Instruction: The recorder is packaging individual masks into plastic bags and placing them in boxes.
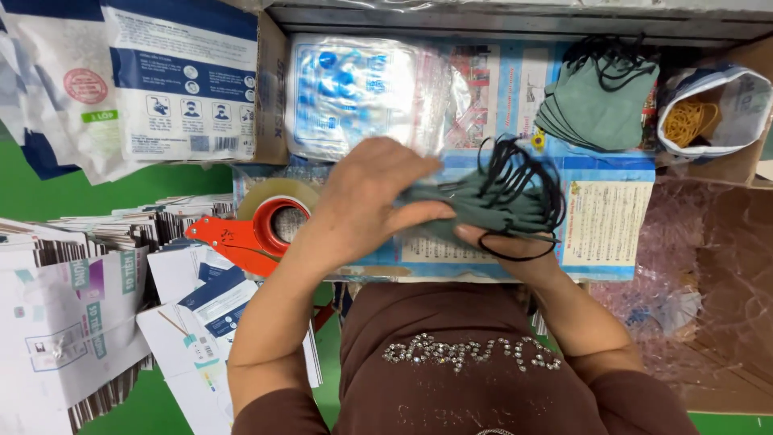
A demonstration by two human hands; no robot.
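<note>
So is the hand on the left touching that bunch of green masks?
Touching. The head view shows the left hand with its fingers laid over the green mask stack, with no gap between them, while the right hand supports it underneath.

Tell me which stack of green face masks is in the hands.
The nearer stack of green masks, with black ear loops, is gripped between left hand and right hand. The other stack lies untouched at the back, beside the bag of rubber bands.

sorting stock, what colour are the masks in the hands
Grey-green masks with black ear loops, clearest in the head view.
</note>
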